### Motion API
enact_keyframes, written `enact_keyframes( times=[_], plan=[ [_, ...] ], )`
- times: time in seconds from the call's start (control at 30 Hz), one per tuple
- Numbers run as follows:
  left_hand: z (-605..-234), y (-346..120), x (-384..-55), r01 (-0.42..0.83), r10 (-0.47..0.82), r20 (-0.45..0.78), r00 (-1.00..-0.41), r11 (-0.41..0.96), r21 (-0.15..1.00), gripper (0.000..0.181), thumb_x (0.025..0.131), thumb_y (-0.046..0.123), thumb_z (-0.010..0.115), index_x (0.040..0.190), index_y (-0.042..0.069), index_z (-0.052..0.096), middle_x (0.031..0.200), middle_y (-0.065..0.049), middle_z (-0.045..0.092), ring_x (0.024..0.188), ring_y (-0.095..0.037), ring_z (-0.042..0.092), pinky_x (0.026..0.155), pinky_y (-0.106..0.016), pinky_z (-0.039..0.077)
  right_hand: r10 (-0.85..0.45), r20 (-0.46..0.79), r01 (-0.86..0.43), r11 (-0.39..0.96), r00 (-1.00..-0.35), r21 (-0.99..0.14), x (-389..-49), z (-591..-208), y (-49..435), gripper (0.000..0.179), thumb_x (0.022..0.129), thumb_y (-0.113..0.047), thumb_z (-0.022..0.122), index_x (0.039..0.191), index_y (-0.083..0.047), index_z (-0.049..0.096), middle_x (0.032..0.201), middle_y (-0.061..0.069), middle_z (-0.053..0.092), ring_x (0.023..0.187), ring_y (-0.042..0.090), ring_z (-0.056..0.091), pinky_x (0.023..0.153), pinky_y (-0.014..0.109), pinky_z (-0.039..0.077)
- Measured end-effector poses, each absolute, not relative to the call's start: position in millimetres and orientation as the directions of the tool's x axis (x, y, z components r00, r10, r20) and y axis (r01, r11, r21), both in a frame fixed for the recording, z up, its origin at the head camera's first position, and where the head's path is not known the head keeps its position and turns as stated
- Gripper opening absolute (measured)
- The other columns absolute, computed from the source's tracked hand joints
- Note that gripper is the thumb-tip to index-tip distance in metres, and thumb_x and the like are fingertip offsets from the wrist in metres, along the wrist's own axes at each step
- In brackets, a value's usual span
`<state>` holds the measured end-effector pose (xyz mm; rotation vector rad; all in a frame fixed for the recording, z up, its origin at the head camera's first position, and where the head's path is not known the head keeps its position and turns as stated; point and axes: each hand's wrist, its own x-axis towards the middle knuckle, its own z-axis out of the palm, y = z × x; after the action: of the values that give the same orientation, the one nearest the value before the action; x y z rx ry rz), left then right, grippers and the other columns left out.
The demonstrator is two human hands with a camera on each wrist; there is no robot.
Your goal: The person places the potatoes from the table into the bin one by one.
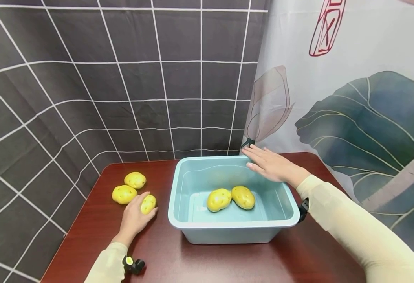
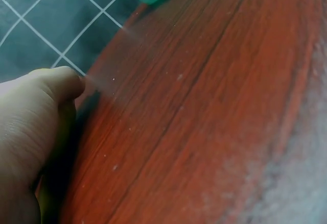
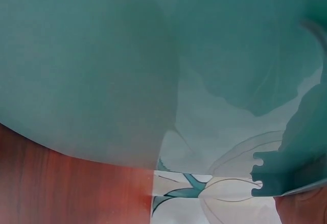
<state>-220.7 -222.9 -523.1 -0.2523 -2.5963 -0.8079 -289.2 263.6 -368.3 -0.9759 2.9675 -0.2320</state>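
On the left of the table, my left hand [image 1: 134, 217] grips a yellow potato [image 1: 148, 204] between thumb and fingers. In the left wrist view the thumb side of that hand [image 2: 30, 122] covers most of the potato. Two more potatoes, one nearer [image 1: 123, 194] and one farther back [image 1: 135, 180], lie just beyond the fingers. A light blue plastic tub [image 1: 233, 225] stands at the centre with two potatoes side by side on its floor, the left one [image 1: 219, 200] and the right one [image 1: 243, 197]. My right hand [image 1: 275, 165] lies with straight fingers over the tub's far right corner.
The reddish-brown wooden table [image 1: 157, 251] carries everything. Behind it hang a dark grid-patterned curtain [image 1: 182, 78] and a white cloth [image 1: 299, 35] with leaf prints. The tub's wall [image 3: 102, 71] fills most of the right wrist view.
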Motion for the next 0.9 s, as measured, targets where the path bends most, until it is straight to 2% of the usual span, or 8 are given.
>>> enact_keyframes(
  times=[0.23, 0.47, 0.77, 0.9],
  plan=[
    [-524.1, -223.2, -219.7, 0.269, 0.016, 0.42, -0.907, 0.789, 0.552, 0.064, 0.072, 0.032, 0.085, 0.127, 0.012, 0.06, 0.118, -0.011, 0.063, 0.104, -0.03, 0.057, 0.087, -0.052, 0.046, -0.578, 0.006, -0.573, 0.807, -0.816, -0.147, -289.0, -367.5, 263.6, 0.063, 0.101, -0.051, 0.034, 0.155, -0.021, 0.019, 0.159, -0.001, 0.02, 0.147, 0.022, 0.007, 0.115, 0.054, 0.009],
    [-525.7, -224.1, -221.5, 0.29, 0.0, 0.452, -0.892, 0.766, 0.573, 0.061, 0.072, 0.027, 0.085, 0.126, 0.011, 0.061, 0.117, -0.01, 0.064, 0.102, -0.029, 0.058, 0.085, -0.05, 0.047, -0.577, 0.015, -0.573, 0.807, -0.817, -0.145, -288.6, -366.3, 263.6, 0.063, 0.101, -0.05, 0.036, 0.155, -0.022, 0.019, 0.159, 0.0, 0.021, 0.147, 0.022, 0.007, 0.114, 0.054, 0.01],
    [-520.9, -226.2, -218.7, 0.254, -0.01, 0.404, -0.915, 0.764, 0.594, 0.065, 0.075, 0.036, 0.082, 0.131, 0.012, 0.058, 0.124, -0.012, 0.061, 0.11, -0.031, 0.055, 0.09, -0.052, 0.045, -0.6, 0.04, -0.599, 0.787, -0.799, -0.148, -288.4, -366.5, 262.6, 0.062, 0.102, -0.049, 0.035, 0.154, -0.017, 0.023, 0.158, 0.002, 0.023, 0.147, 0.025, 0.009, 0.114, 0.056, 0.011],
    [-511.8, -225.2, -218.3, 0.282, -0.005, 0.434, -0.901, 0.754, 0.594, 0.067, 0.076, 0.04, 0.081, 0.132, 0.011, 0.058, 0.127, -0.012, 0.06, 0.114, -0.032, 0.055, 0.094, -0.052, 0.043, -0.598, 0.034, -0.596, 0.789, -0.801, -0.15, -287.7, -365.6, 261.6, 0.062, 0.102, -0.049, 0.035, 0.154, -0.017, 0.023, 0.158, 0.003, 0.024, 0.146, 0.026, 0.01, 0.114, 0.056, 0.011]
  ],
)
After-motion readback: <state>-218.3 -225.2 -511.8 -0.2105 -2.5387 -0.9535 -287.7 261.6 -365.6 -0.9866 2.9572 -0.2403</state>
